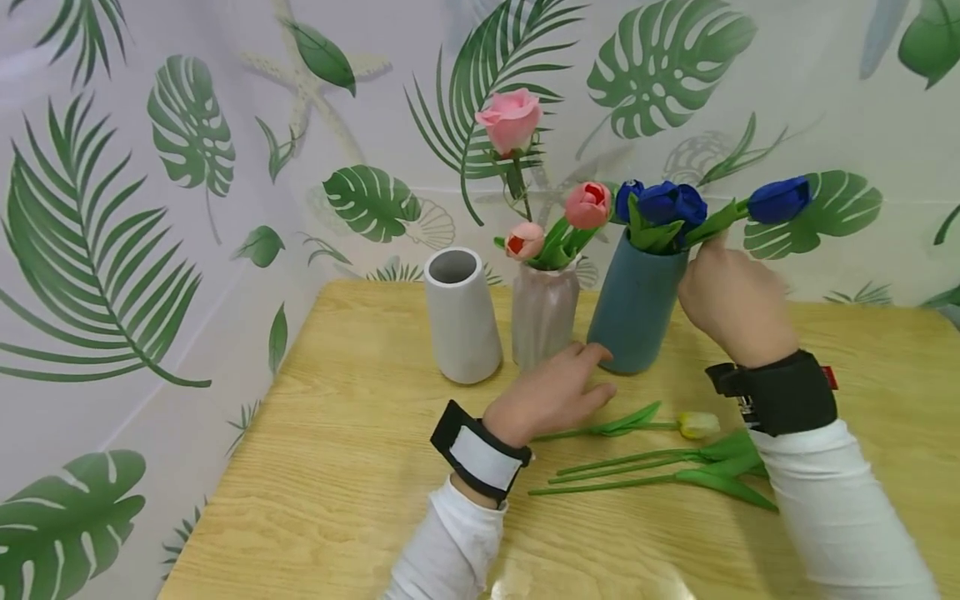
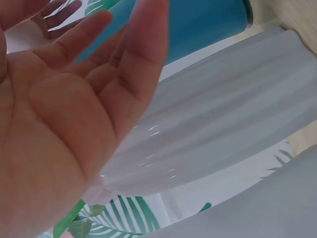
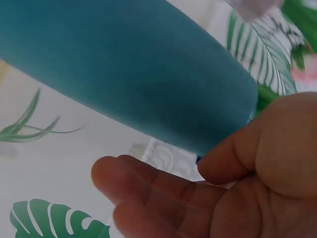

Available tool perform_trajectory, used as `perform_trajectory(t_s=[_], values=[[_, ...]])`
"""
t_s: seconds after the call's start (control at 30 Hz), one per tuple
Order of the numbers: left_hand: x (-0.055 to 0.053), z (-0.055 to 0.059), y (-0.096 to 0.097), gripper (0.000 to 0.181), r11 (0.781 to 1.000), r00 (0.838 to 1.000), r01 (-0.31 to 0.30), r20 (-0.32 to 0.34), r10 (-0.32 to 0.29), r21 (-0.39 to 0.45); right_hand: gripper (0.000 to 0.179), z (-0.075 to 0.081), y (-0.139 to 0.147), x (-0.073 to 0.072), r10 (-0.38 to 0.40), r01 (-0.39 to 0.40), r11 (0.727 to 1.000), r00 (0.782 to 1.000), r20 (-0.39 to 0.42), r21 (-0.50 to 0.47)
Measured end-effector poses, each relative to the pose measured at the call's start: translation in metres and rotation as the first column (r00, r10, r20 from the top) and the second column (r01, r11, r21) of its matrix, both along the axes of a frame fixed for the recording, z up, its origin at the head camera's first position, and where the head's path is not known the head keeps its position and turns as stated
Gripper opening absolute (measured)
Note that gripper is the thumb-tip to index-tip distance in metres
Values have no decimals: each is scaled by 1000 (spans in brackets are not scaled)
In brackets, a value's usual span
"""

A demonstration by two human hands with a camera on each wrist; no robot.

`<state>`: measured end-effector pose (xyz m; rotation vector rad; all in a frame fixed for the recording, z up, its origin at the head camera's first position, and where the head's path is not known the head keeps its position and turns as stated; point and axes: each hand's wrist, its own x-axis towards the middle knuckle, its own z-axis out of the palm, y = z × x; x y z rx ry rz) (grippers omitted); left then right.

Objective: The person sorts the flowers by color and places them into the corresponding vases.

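Note:
A tall blue-green vase (image 1: 637,304) holds several blue tulips (image 1: 671,207); one blue tulip (image 1: 780,200) leans far out to the right. My right hand (image 1: 738,300) is beside the vase's rim, under that leaning tulip. In the right wrist view, its fingers (image 3: 143,191) are loosely extended, the thumb is near the rim, and no stem shows between them. My left hand (image 1: 555,392) hovers low in front of the vases, fingers relaxed and holding nothing. Behind it stands a ribbed pale vase (image 1: 543,312) with a pink rose (image 1: 510,122) and pink tulips (image 1: 587,206).
A smooth white vase (image 1: 461,325) stands at the left of the row. On the wooden table (image 1: 337,467) lie a pale yellow tulip (image 1: 697,425) and several green stems (image 1: 637,471), their far ends hidden by the right forearm. A leaf-patterned backdrop (image 1: 300,208) rises behind.

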<state>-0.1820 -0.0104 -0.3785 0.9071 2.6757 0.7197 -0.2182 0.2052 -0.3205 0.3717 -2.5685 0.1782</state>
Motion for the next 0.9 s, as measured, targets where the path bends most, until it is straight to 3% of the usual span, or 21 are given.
perform_trajectory(t_s=[0.1,0.17,0.27,0.37,0.43,0.53,0.8,0.9], values=[[1,4,-2,44,1000,1000,0,-17,0,-18,37,-11,-7,5,-38,38,999,999,25,-14],[3,6,-2,44,1000,1000,6,-24,-7,-23,42,-22,-10,9,-44,44,999,999,-14,1],[4,8,-4,43,1000,1000,16,-27,-17,-22,48,-39,-12,19,-44,45,998,999,25,-31],[6,11,-8,43,1000,1000,18,-21,-18,-7,51,-55,-12,29,-18,34,994,988,151,-102],[6,13,-11,43,1000,1000,13,-16,-13,10,55,-62,-11,34,6,41,986,959,283,-160],[6,16,-14,43,1000,1000,2,-7,-2,30,59,-70,-7,40,43,63,973,896,442,-222],[1,15,-27,42,998,998,-55,3,55,13,53,-77,0,47,105,72,961,799,592,-267],[0,14,-32,42,996,997,-82,19,81,35,49,-74,-1,46,155,23,967,739,656,-255]])
